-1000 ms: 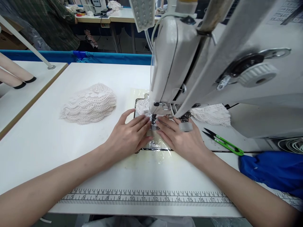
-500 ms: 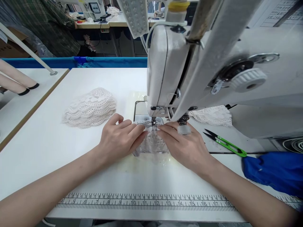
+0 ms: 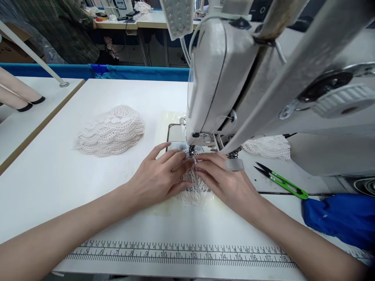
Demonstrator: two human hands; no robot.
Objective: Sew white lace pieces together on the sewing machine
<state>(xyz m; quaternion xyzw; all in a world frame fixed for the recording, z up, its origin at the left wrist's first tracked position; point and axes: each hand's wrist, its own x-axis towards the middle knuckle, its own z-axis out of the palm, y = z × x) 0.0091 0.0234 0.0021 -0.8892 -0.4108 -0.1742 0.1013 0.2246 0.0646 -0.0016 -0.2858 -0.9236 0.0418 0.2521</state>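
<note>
- A white lace piece (image 3: pixel 192 198) is laid under the presser foot (image 3: pixel 191 150) of a sewing machine (image 3: pixel 213 74), between the front and far edges of the bench (image 3: pixel 140 228); its near end is spread toward the front edge.
- From the left, the lace is touched by the left hand (image 3: pixel 156 175); the fingers are loosely bent, and the thumb is set apart from the fingertips. Whether the lace is pinched cannot be told.
- From the right, it is touched by the right hand (image 3: pixel 231 187), the fingers only slightly bent and close together; how firmly it is gripped cannot be told.
- A lace stack (image 3: pixel 111 132) is laid toward the bench's left edge.
- More lace (image 3: pixel 269 147) is partly hidden behind the machine.
- Green-handled snips (image 3: pixel 285 182) are laid right of the right hand, blades slightly parted.
- A blue cloth (image 3: pixel 340 220) is bunched farther right, near the front edge.
- A ruler scale (image 3: pixel 178 253) is run along the front edge.
- The far edge is bordered by blue fabric (image 3: pixel 140 73).
</note>
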